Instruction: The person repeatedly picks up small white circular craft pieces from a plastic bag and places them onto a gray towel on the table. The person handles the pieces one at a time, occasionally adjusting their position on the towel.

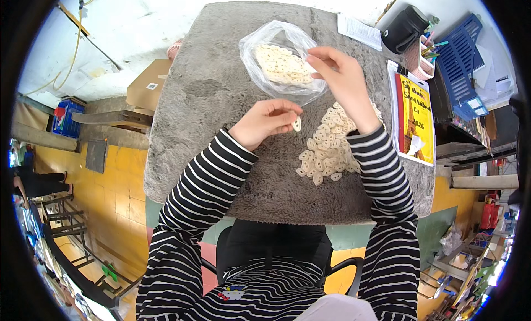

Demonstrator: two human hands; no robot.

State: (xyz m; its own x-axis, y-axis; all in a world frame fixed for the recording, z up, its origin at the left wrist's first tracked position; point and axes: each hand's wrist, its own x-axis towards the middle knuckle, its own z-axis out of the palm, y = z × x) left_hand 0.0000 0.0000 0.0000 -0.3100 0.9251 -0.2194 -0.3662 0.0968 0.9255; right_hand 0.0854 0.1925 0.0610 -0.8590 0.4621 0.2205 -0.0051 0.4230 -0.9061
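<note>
My left hand (266,122) is closed in a pinch on a small cream oval piece with holes (297,123), held over the table just below the bag. A clear plastic bag (250,72) lies with its mouth spread, and many similar cream pieces (281,65) are inside it. At the bag's right rim, my right hand (340,72) has its fingers curled together; whatever they grip is hidden. Under and beside my right wrist, a loose heap of the same oval pieces (326,152) covers part of the table.
Grey plush cloth (193,127) covers the table. To the right lie a yellow-covered packet (414,119) and a white paper sheet (359,30). A black jug (405,29), a pen holder (418,61) and a blue rack (462,61) stand beyond. A cardboard box (148,86) is at the left.
</note>
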